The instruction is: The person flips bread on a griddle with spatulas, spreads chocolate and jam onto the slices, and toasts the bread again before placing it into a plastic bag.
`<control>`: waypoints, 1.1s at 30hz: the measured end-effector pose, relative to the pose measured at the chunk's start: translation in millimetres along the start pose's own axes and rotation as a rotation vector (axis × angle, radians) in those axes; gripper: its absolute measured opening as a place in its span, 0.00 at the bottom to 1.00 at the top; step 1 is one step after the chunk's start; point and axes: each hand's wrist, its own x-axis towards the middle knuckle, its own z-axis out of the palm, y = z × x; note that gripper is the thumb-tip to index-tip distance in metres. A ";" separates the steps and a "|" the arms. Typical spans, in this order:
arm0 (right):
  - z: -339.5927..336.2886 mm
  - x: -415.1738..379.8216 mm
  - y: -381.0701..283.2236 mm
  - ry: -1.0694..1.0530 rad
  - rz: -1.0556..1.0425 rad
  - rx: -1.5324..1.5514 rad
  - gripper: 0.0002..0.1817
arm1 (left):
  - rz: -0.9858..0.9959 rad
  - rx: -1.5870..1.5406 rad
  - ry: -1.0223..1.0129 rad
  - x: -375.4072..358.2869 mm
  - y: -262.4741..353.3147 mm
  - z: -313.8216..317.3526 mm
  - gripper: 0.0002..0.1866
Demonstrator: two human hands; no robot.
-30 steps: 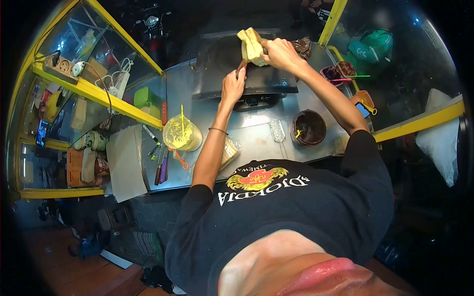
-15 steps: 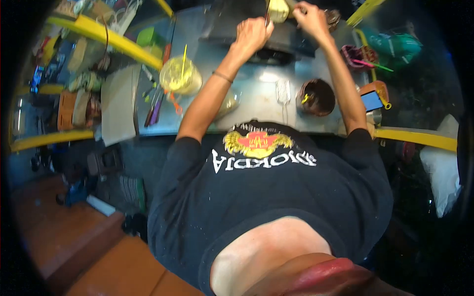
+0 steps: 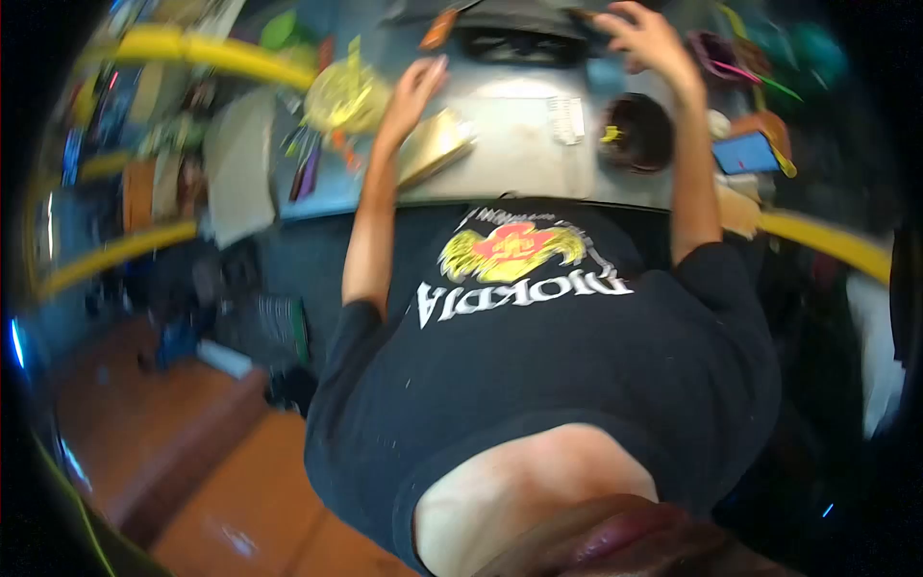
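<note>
Left hand (image 3: 421, 85), fingers together, clear of handle (image 3: 439, 30), right hand (image 3: 646, 40) spread by griddle (image 3: 527, 19) edge

A metal-topped counter (image 3: 524, 173) spans twelve o'clock. Yellow frame bars stand at ten (image 3: 231, 53), nine (image 3: 115, 252) and three o'clock (image 3: 827, 240). Towards eight lies a glossy orange-brown floor (image 3: 212, 500), crossed by a darker raised ledge (image 3: 183, 462). A blue-white light (image 3: 17, 343) glares at nine; darkness fills four o'clock.

Item 1: black T-shirt (image 3: 548, 375), chest; large white lettering (image 3: 524, 295), upside down in my head view. I read "DJOKDJA". Item 2: same shirt, smaller white letters (image 3: 502, 214) beyond the red emblem (image 3: 516, 242); too blurred to read.
</note>
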 end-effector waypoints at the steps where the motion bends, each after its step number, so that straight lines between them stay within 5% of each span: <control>1: 2.9 -15.5 8.0 0.251 -0.230 -0.276 0.19 | 0.058 0.254 0.015 -15.3 -17.7 -2.9 0.33; 2: -1.5 -12.8 23.8 0.085 -0.077 -0.100 0.17 | 0.177 0.603 -0.002 -37.8 -11.2 -2.3 0.43; 4: -5.5 -51.2 -14.0 0.082 -0.023 0.216 0.14 | 0.327 1.006 -0.061 -67.2 -21.5 3.9 0.52; 7: 51.0 -86.1 -11.2 -0.187 -0.377 0.649 0.10 | 0.180 0.975 -0.141 -74.6 -23.6 3.2 0.47; 11: 126.7 -142.2 6.5 -0.614 0.200 0.451 0.17 | 0.305 0.735 -0.021 -85.4 -16.0 -16.4 0.43; 14: 156.1 -169.4 -0.9 -0.218 0.082 0.790 0.26 | 0.420 0.543 0.031 -93.3 6.3 -1.7 0.44; 18: 151.1 -172.7 -48.0 -0.020 0.082 1.116 0.28 | 0.514 0.286 0.047 -97.0 1.0 57.5 0.51; 22: 163.5 -167.7 -41.4 0.242 0.125 0.813 0.21 | 0.560 -0.004 0.069 -93.1 -13.5 98.7 0.51; 27: 154.6 -176.1 -55.4 0.329 0.150 0.618 0.18 | 0.600 -0.147 0.162 -98.8 1.3 113.1 0.44; 33: 131.2 -172.1 -68.3 0.311 -0.188 0.436 0.19 | 0.637 -0.003 0.114 -89.9 44.6 91.9 0.21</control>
